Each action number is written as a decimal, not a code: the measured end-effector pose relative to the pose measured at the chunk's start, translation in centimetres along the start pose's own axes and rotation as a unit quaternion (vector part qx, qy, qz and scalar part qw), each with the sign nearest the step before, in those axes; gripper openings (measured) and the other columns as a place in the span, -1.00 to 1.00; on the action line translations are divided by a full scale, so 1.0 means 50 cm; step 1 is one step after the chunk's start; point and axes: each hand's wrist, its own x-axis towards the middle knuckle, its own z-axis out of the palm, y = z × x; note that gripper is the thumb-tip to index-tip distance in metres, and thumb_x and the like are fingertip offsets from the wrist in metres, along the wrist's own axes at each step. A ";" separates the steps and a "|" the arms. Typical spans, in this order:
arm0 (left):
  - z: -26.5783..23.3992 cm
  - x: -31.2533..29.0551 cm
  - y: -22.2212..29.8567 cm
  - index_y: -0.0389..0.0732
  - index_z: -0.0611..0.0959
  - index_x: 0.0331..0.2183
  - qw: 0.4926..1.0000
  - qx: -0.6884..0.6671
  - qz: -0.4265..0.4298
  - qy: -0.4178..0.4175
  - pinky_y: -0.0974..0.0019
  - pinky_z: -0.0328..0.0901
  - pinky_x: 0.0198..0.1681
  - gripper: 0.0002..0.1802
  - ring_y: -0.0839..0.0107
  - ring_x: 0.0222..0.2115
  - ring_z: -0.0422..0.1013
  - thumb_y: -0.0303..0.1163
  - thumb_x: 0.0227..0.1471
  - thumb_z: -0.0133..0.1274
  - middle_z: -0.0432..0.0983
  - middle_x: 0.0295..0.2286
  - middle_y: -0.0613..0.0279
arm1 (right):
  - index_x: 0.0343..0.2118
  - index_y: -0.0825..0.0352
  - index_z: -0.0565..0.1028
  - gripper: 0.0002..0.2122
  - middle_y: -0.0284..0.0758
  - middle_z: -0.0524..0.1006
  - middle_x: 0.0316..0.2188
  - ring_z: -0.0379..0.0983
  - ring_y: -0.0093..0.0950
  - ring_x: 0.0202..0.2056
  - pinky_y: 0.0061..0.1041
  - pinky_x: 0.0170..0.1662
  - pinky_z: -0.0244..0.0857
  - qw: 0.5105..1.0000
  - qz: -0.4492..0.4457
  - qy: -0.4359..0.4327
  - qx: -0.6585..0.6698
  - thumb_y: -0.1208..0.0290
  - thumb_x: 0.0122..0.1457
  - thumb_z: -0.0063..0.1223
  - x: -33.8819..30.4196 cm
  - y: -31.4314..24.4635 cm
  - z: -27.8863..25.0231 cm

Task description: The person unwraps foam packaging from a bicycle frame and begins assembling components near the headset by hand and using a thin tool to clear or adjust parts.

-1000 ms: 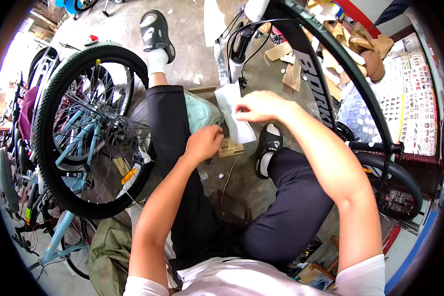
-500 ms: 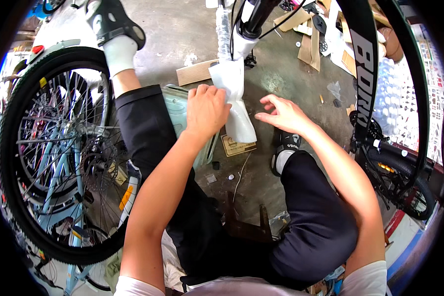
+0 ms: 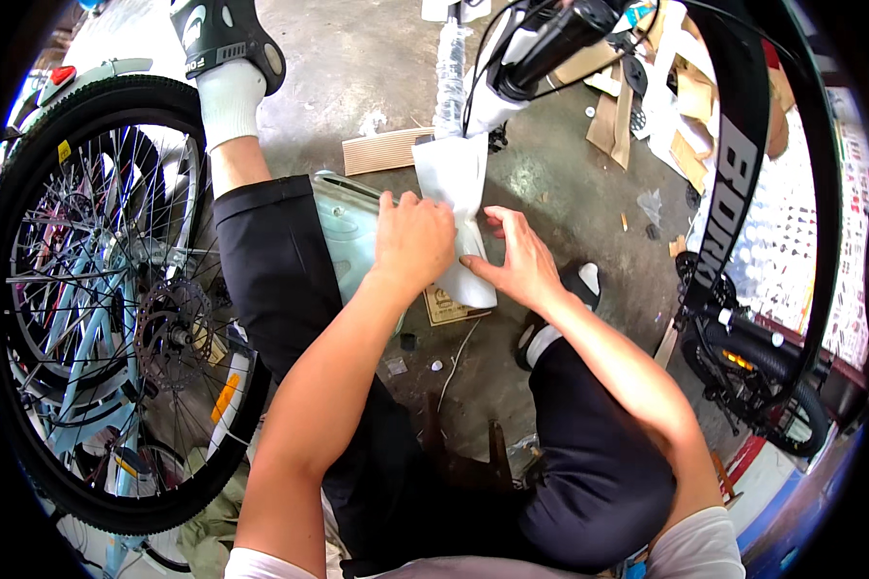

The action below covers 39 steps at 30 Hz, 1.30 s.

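A white foam wrap (image 3: 454,166) hangs in front of me around a long part of the bicycle, pinched narrow in the middle and flaring at its lower end. My left hand (image 3: 415,239) is closed on its left edge, fingers curled over, knuckles up. On the other side, my right hand (image 3: 519,259) has its fingers apart, with the thumb tip at the foam's right edge. What lies inside the foam is hidden. Above it, a tube in clear bubble wrap (image 3: 450,82) runs upward beside the black stem (image 3: 560,43) and cables.
A bicycle wheel with a disc rotor (image 3: 176,323) stands at left. The black bicycle frame (image 3: 734,193) rises at right. Beneath the hands are a pale green plastic case (image 3: 343,222) and a small brown box (image 3: 444,307). Cardboard scraps (image 3: 608,125) litter the floor at upper right.
My right hand has come left to the foam's edge. The stem has swung to the right and my view has shifted slightly. The left hand stays on the foam.
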 end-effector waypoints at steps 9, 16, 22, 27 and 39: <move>-0.001 0.007 0.033 -0.25 0.63 -0.42 0.995 -0.097 0.019 -0.013 -0.02 0.29 -0.15 -0.78 0.06 -0.26 0.54 -0.28 0.03 0.20 0.63 -0.39 0.06 | 0.07 0.31 0.29 -0.32 -0.12 0.40 -0.04 0.47 -0.14 -0.06 -0.26 -0.04 0.43 0.981 -0.109 0.144 0.066 0.45 -0.15 0.45 0.005 0.017 0.026; 0.004 0.012 0.064 -0.31 0.63 -0.36 0.949 -0.315 -0.013 0.012 0.02 0.36 -0.22 -0.75 0.03 -0.31 0.53 -0.29 0.12 0.14 0.60 -0.42 0.03 | -0.07 0.27 0.44 -0.55 -0.19 0.43 -0.09 0.48 -0.14 -0.16 -0.26 -0.11 0.42 0.975 -0.132 0.177 0.035 0.49 -0.07 0.35 0.000 0.028 0.018; 0.049 0.037 0.023 -0.27 0.66 -0.37 0.860 -0.497 -0.115 0.008 0.09 0.40 -0.27 -0.74 0.10 -0.39 0.56 -0.25 0.19 0.11 0.61 -0.46 0.00 | -0.34 0.33 0.54 -0.91 -0.26 0.56 -0.36 0.56 -0.23 -0.32 -0.32 -0.26 0.42 0.968 -0.090 0.167 0.164 0.49 0.13 0.22 0.045 0.038 0.003; 0.053 0.010 0.073 -0.43 0.43 -0.02 0.895 -0.419 -0.136 0.065 0.13 0.41 -0.11 -0.43 0.05 -0.23 0.51 -0.25 0.09 0.27 0.48 -0.15 -0.14 | -0.29 0.37 0.58 -0.89 -0.31 0.66 -0.41 0.59 -0.54 -0.40 -0.50 -0.29 0.44 0.924 0.041 0.186 0.333 0.43 0.23 0.22 0.040 0.094 0.014; 0.057 -0.006 0.104 -0.42 0.25 0.10 0.894 -0.399 -0.204 0.017 0.03 0.36 0.02 -0.34 -0.11 -0.02 0.46 -0.49 -0.01 0.11 0.44 -0.04 -0.36 | -0.26 0.37 0.61 -0.88 -0.40 0.64 -0.39 0.53 -0.64 -0.37 -0.57 -0.25 0.41 0.895 0.099 0.170 0.401 0.43 0.25 0.23 0.005 0.181 0.012</move>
